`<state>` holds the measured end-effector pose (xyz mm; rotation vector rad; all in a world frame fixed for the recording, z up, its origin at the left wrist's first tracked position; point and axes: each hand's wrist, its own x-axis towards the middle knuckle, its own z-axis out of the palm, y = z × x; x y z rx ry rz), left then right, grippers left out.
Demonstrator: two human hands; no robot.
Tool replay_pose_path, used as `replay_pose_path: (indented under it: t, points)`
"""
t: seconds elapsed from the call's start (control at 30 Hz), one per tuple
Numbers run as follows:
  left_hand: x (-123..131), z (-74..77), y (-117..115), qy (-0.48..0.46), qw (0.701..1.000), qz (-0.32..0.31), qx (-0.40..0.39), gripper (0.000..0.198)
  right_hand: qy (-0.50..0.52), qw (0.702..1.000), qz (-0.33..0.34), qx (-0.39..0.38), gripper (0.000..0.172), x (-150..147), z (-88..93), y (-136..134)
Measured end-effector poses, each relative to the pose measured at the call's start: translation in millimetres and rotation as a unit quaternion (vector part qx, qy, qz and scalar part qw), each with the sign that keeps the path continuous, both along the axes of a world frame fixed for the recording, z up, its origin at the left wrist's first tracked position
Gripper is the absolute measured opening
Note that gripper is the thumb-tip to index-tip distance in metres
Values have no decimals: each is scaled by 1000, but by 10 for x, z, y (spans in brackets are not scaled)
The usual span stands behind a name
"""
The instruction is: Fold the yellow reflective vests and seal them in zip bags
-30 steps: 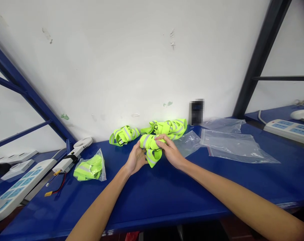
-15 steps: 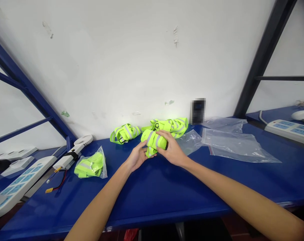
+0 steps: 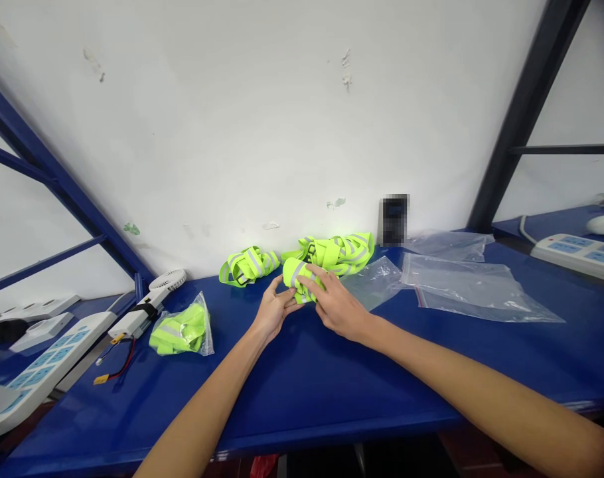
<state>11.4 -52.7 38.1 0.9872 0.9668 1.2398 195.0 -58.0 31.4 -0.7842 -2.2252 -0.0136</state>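
Note:
Between my two hands is a rolled yellow-green reflective strap [image 3: 293, 269] with silver stripes, held above the blue table [image 3: 302, 378]. My left hand [image 3: 273, 307] grips its lower left side, thumb and fingers closed on it. From the right, my right hand [image 3: 338, 304] wraps its fingers over the roll and hides much of it. Just behind lies a loose heap of the same strapping [image 3: 349, 251] against the wall. Another bundled reflective strap [image 3: 252, 264] sits behind and left of my hands.
A clear bag with a yellow-green strap inside [image 3: 182, 330] lies at left, beside a white fan [image 3: 167, 279] and a cable with a yellow connector [image 3: 101, 379]. Clear zip bags [image 3: 474, 285] lie flat at right. A blurred dark object [image 3: 394, 220] leans on the wall. Power strips [image 3: 581, 255] flank the table.
My right hand has shifted its fingers over the front of the roll, covering more of it. My left hand has turned slightly, with its fingers drawn up the roll's side.

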Motion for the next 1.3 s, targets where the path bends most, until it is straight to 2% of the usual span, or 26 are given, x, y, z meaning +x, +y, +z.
replay_pose_path:
  t: [0.2, 0.33, 0.4, 0.53, 0.67, 0.77, 0.87, 0.97, 1.07, 1.2, 1.23, 1.3]
  points:
    - [-34, -59, 28, 5, 999, -45, -5, 49, -57, 997, -21, 50, 78, -52, -3, -51]
    - [-56, -27, 45, 36, 997, -74, -2, 60, -47, 996, -59, 50, 58, -18, 14, -17]
    - [-92, 5, 53, 60, 995, -81, 21, 66, -3, 998, -53, 39, 49, 15, 38, -7]
    - [-158, 11, 53, 79, 984, -122, 105, 64, 153, 988, -20, -18, 40, 36, 106, -39]
    - [-82, -53, 4, 34, 972, -174, 156, 96, 287, 953, -22, -99, 25, -24, 137, -63]
    - [30, -81, -42, 27, 974, -159, 161, 106, 360, 923, -13, -134, 6, -79, 106, -30]
    - [95, -81, -63, 23, 976, -138, 165, 104, 409, 901, -12, -144, 8, -121, 57, 9]
    - [102, -59, -67, 25, 980, -95, 171, 87, 408, 900, -10, -151, 9, -145, 38, 0]
    - [87, -15, -86, 17, 988, -87, 125, 78, 345, 930, -14, -128, 10, -132, 64, -51]
    - [68, 33, -123, -10, 990, -125, 61, 90, 231, 969, 3, -85, 15, -28, 115, -83]
    - [63, 34, -126, -13, 990, -127, 55, 91, 201, 976, 17, -83, 21, 8, 125, -76]
    - [49, 20, -123, -12, 991, -127, 46, 95, 142, 985, 45, -83, 45, 77, 139, -47]
